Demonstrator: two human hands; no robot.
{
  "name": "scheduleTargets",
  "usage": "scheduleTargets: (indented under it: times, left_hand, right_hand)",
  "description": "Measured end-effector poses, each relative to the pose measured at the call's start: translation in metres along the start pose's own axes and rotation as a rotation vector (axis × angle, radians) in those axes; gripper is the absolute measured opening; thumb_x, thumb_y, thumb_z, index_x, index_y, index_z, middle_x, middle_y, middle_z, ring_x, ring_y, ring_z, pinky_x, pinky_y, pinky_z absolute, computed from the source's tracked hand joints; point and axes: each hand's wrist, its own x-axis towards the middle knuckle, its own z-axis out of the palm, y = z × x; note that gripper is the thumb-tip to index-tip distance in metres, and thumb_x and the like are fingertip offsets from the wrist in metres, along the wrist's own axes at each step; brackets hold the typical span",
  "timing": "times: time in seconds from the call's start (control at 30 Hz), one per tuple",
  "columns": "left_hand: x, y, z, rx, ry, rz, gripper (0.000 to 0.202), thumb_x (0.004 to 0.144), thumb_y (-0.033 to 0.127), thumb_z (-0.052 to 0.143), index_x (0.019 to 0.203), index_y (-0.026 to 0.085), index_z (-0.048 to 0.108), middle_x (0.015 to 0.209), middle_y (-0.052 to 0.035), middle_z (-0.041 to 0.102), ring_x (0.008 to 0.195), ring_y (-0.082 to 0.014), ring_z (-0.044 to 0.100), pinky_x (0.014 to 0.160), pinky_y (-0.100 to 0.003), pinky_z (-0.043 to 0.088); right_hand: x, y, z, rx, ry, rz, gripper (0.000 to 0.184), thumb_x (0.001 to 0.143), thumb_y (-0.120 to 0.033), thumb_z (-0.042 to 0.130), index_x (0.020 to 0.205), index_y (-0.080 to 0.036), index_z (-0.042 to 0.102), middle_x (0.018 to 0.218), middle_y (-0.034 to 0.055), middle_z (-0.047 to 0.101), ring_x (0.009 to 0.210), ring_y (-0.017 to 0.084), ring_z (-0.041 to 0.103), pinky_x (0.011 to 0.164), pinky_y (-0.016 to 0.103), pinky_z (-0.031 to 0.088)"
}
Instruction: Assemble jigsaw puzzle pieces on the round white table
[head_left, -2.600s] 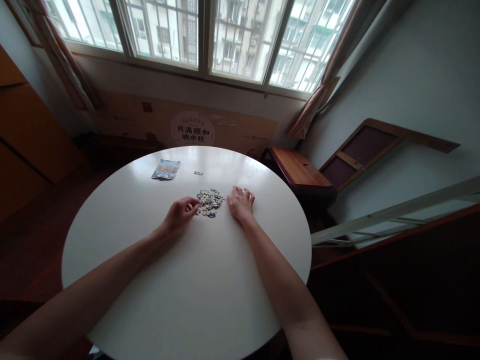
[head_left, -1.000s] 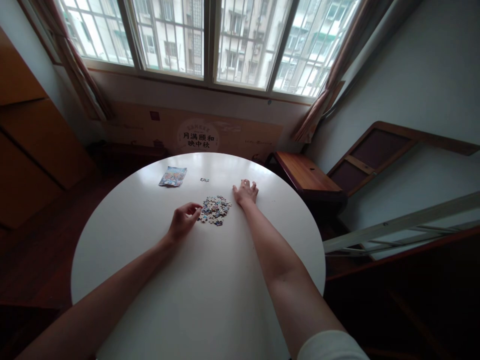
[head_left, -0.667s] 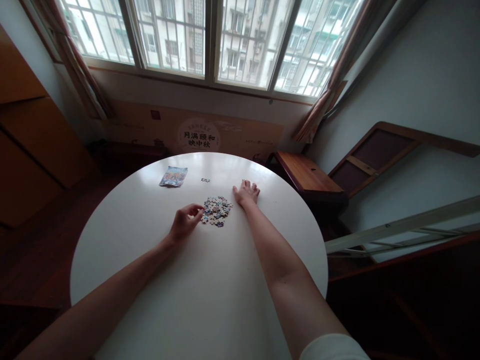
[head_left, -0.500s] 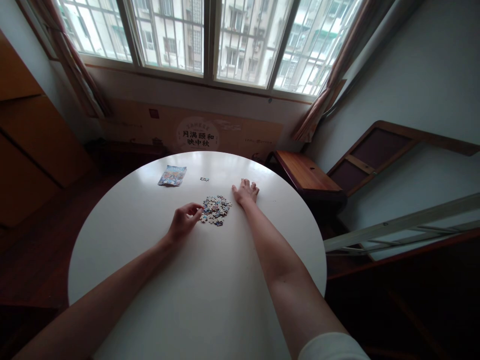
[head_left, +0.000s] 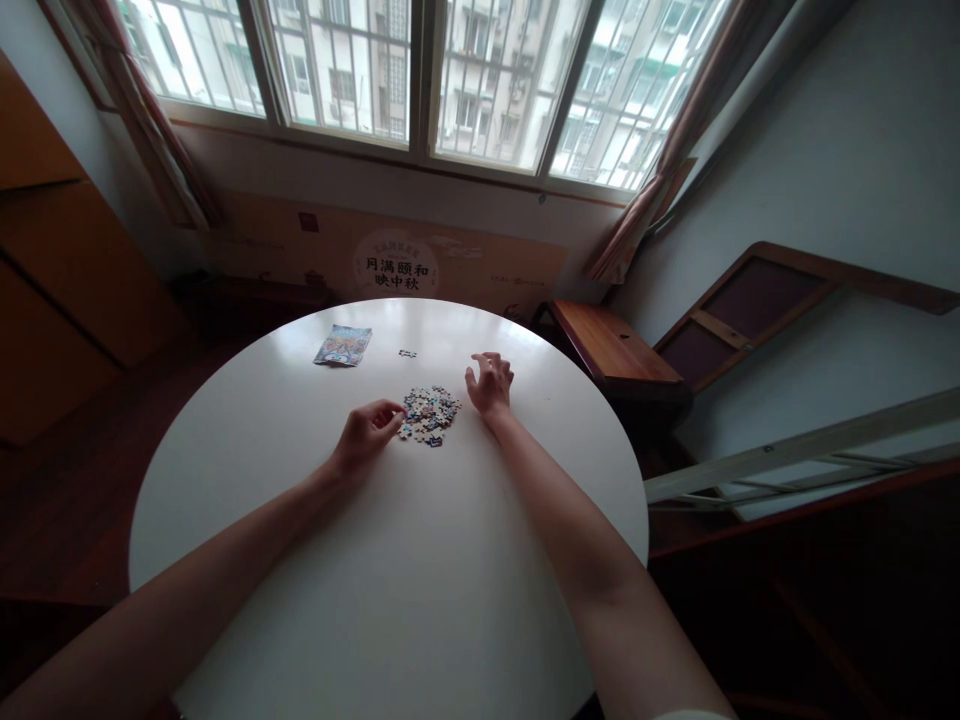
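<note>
A pile of loose jigsaw puzzle pieces (head_left: 429,412) lies on the white round table (head_left: 360,590). My left hand (head_left: 369,430) is at the pile's left edge, thumb and fingertips closed together in a pinch. Whatever is between them is too small to make out. To the right of the pile, my right hand (head_left: 492,384) rests apart from the pieces, its fingers spread and slightly curled, holding nothing visible. Beyond the pile lies a small group of puzzle pieces (head_left: 407,353) that look joined. A colourful printed sheet or packet (head_left: 343,345) is farther left.
A wooden bench or stool (head_left: 616,345) stands past the table's right edge. Behind the table, a printed banner (head_left: 465,255) hangs below the barred window (head_left: 495,90). A metal ladder-like frame (head_left: 810,450) leans at the right.
My right hand has shifted slightly, its index finger now lifted and stretched out towards the left. The left hand keeps its pinch at the pile. The whole view has moved a little.
</note>
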Motion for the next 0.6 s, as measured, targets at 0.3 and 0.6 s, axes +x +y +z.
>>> scheduleTargets:
  times: [0.3,0.6]
  left_hand:
    - [0.002,0.004,-0.005,0.017,-0.007,0.0,0.022,0.078,0.033,0.057,0.082,0.015,0.069,0.048,0.0053,0.044,0.045,-0.0084,0.038,0.044,-0.02,0.029]
    - [0.002,-0.002,-0.002,0.007,-0.042,0.002,0.026,0.078,0.038,0.057,0.081,0.014,0.067,0.045,0.0076,0.034,0.041,-0.0069,0.029,0.043,-0.02,0.022]
  right_hand:
    - [-0.038,-0.026,-0.032,0.184,-0.098,0.011,0.034,0.09,-0.03,0.037,0.116,-0.024,0.058,0.093,0.002,0.067,0.085,0.018,0.061,0.077,0.027,0.042]
    - [-0.062,-0.016,-0.021,0.294,-0.137,0.079,0.024,0.085,-0.027,0.048,0.101,-0.022,0.066,0.088,0.0022,0.067,0.076,0.015,0.061,0.074,0.025,0.044]
